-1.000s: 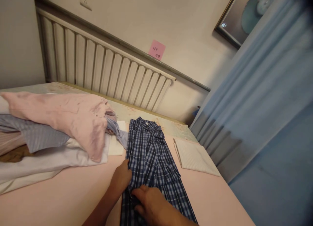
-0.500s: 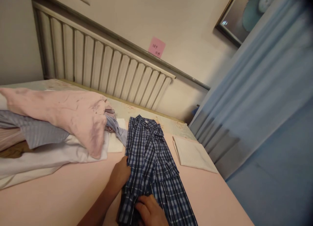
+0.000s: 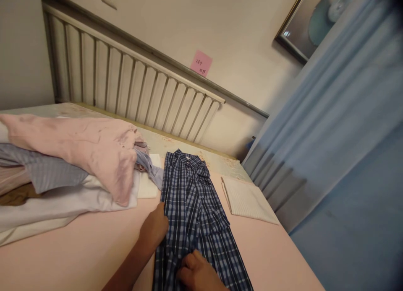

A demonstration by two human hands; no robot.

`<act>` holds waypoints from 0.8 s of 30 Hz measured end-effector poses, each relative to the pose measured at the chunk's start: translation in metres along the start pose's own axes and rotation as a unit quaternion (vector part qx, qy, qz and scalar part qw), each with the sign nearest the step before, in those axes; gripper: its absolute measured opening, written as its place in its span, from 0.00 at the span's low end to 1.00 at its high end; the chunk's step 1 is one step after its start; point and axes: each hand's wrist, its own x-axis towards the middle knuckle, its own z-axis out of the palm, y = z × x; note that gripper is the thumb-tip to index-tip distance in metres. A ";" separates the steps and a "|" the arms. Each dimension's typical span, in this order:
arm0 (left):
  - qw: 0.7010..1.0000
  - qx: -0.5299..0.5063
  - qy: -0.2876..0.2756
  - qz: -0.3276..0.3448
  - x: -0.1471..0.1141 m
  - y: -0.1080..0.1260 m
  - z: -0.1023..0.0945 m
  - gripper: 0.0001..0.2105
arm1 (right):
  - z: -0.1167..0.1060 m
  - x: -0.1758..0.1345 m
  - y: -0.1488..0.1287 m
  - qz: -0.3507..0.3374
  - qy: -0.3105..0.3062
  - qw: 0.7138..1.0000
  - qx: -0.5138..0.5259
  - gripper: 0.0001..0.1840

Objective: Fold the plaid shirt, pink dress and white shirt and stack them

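A blue-and-black plaid shirt (image 3: 185,198) lies lengthwise on the pink sheet, collar at the far end, its sides drawn in to a long narrow shape. My left hand (image 3: 157,224) is closed on the shirt's left edge about halfway down, the fingertips hidden behind the knuckles. Lower on the shirt, my right hand (image 3: 200,272) has its fingers curled in and pinches the cloth. Its wrist runs out of the bottom of the view, as does the shirt's near end.
To the left lies a heap of clothes with a pink garment (image 3: 78,140) on top. A folded cream striped cloth (image 3: 248,198) rests on the pink sheet (image 3: 270,253) at the right. A radiator (image 3: 132,81) stands behind the bed, and a blue curtain (image 3: 340,127) hangs along the right.
My right hand has moved slightly right, its fingers more curled into the cloth. The shirt's lower left part lies a little flatter. My left hand stays on the edge.
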 end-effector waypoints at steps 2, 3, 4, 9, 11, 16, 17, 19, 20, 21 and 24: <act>1.000 0.026 0.009 0.015 -0.007 0.004 -0.002 0.16 | -0.006 -0.001 0.001 0.043 -0.009 0.998 0.055 0.10; 0.998 0.045 0.021 0.024 -0.010 0.006 -0.003 0.15 | -0.012 0.000 0.001 0.080 0.015 0.993 0.084 0.11; 0.997 0.067 0.038 0.033 -0.013 0.008 -0.004 0.15 | -0.020 0.003 0.001 0.119 0.052 0.986 0.106 0.11; 0.972 0.161 0.132 0.109 -0.017 0.015 0.001 0.16 | -0.045 0.039 0.016 0.142 0.188 0.967 0.095 0.16; 0.962 0.167 0.150 0.153 -0.015 0.014 0.009 0.18 | -0.040 0.057 0.028 0.112 0.203 0.972 0.049 0.19; 0.947 0.185 0.137 0.226 -0.010 0.004 0.036 0.22 | -0.007 0.084 0.058 0.095 0.122 0.987 -0.049 0.30; 0.947 0.191 0.127 0.227 -0.010 0.001 0.040 0.23 | 0.000 0.086 0.063 0.101 0.097 0.989 -0.055 0.30; 0.948 0.205 0.104 0.219 -0.010 -0.003 0.046 0.23 | 0.012 0.087 0.070 0.112 0.072 0.989 -0.057 0.30; 0.949 0.212 0.093 0.213 -0.011 -0.005 0.048 0.23 | 0.015 0.087 0.073 0.117 0.072 0.989 -0.054 0.30; 0.950 0.218 0.082 0.208 -0.011 -0.006 0.050 0.24 | 0.017 0.086 0.075 0.121 0.078 0.988 -0.048 0.30; 0.950 0.230 0.065 0.202 -0.012 -0.007 0.050 0.25 | 0.015 0.085 0.076 0.120 0.093 0.988 -0.006 0.28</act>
